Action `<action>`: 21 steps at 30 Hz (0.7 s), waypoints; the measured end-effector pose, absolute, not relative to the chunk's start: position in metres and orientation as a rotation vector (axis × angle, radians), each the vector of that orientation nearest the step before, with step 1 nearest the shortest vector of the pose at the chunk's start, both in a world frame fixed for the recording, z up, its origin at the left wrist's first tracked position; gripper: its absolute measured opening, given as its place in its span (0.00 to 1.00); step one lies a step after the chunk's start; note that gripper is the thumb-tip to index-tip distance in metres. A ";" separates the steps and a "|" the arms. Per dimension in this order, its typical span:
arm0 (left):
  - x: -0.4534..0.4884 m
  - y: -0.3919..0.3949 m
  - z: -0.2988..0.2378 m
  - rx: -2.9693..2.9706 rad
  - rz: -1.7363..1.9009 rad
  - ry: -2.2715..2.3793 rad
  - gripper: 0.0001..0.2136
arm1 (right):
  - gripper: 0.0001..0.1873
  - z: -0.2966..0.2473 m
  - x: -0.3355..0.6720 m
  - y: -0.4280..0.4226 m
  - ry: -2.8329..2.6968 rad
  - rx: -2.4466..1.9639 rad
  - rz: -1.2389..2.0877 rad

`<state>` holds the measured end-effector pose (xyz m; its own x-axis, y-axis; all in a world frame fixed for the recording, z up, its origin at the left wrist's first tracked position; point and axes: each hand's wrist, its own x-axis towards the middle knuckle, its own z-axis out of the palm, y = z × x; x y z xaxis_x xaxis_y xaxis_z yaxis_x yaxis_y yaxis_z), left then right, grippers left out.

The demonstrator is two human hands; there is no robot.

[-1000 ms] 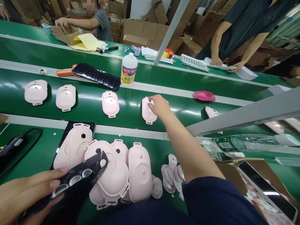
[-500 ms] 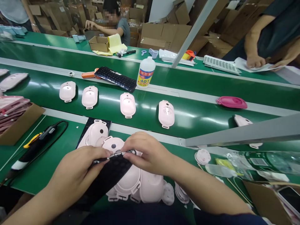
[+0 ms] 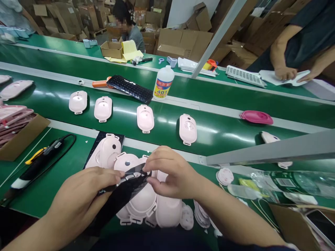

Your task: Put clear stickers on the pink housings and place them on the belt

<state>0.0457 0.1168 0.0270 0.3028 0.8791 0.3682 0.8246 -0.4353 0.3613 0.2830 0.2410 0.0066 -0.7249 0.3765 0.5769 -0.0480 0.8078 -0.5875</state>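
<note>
My left hand (image 3: 83, 195) grips a black sheet of small round stickers (image 3: 120, 195) low in the middle of the view. The fingers of my right hand (image 3: 170, 172) pinch at the sheet's top edge; whether they hold a sticker is too small to see. Under both hands lies a heap of pale pink oval shells (image 3: 141, 202). Several single pink shells (image 3: 187, 128) lie spaced out on the green belt (image 3: 222, 132) beyond the heap.
A white glue bottle (image 3: 162, 83), a second black sticker sheet (image 3: 130, 89) and an orange tool (image 3: 101, 83) lie past the belt. A black tool with a cable (image 3: 39, 162) lies left. Round pink discs (image 3: 225, 176), plastic bags and a cardboard box are right. Other people work across the table.
My right hand has come back from a shell on the belt to the sticker sheet, and now pinches at its top edge. The shells on the belt have shifted slightly.
</note>
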 end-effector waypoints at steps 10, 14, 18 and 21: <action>0.046 0.118 0.039 2.708 0.870 1.169 0.12 | 0.09 -0.026 0.276 0.331 -1.825 -0.997 1.527; 0.036 0.118 0.027 2.612 0.883 1.200 0.18 | 0.10 -0.054 0.254 0.418 -2.050 -1.492 0.895; 0.025 0.113 0.014 2.572 0.857 1.235 0.27 | 0.09 -0.078 0.228 0.479 -2.200 -1.516 0.698; 0.017 0.105 0.005 2.562 0.795 1.286 0.31 | 0.11 -0.091 0.213 0.500 -2.305 -1.489 0.583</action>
<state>0.0168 0.1052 0.0051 0.4869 0.7838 0.3856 0.6953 -0.6149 0.3720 0.2128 0.4997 -0.0914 -0.3963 0.9163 0.0571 0.7791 0.3685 -0.5072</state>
